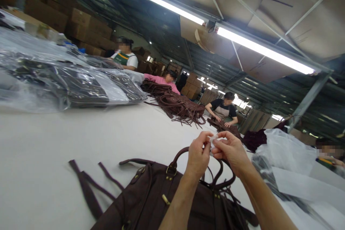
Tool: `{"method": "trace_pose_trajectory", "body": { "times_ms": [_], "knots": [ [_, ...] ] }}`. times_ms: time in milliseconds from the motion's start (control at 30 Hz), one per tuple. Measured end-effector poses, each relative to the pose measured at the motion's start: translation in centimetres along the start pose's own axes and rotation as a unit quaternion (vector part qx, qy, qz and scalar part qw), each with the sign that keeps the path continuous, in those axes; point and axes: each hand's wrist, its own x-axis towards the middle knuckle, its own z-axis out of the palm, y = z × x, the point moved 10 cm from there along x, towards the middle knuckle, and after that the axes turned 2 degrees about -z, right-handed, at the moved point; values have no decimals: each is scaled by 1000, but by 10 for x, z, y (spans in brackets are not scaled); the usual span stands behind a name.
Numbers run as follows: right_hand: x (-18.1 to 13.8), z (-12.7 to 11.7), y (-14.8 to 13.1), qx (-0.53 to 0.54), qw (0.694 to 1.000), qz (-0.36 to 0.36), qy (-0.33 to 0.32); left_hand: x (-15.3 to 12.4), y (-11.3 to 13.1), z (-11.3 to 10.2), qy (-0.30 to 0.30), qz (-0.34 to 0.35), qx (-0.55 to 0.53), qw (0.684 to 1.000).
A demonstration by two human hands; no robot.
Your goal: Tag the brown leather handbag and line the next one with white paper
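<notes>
My left hand (198, 154) and my right hand (232, 152) meet above the handles of a dark brown bag. Between their fingertips they pinch a small white crumpled piece (213, 140), paper or thin plastic; I cannot tell which. The brown bag (147, 190) lies on the white table below my forearms, which cover part of it. Its rounded handle (176, 156) stands up, and brass-coloured fittings show at its base. A brass zip pull (165, 199) is on the bag's side. Loose brown straps (86, 190) trail to the left.
Plastic-wrapped dark bags (88, 84) lie at the left of the white table (113, 133). Farther back is a heap of brown bags (180, 106). Clear plastic wrapping (288, 151) sits at the right. Several people work around the table, including one in an apron (222, 109).
</notes>
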Motion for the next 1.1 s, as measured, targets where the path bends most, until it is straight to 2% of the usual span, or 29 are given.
{"method": "trace_pose_trajectory", "body": {
  "times_ms": [233,433,600,767,967,1100],
  "knots": [
    [2,-1,10,10,1000,30,4,0,1,-2,1,-5,-5,1000],
    [2,-6,13,5,999,10,33,1,-4,-4,22,-26,8,999],
    [2,1,17,7,999,16,29,0,-5,-7,38,-25,7,999],
    [2,-2,17,61,995,-42,74,-1,-4,-7,38,-18,6,999],
    [1,-1,23,117,993,-31,10,-1,-6,-8,34,-12,-5,999],
    [0,-5,19,111,993,-27,4,1,-7,-6,16,-2,-25,1000]
  ]
}}
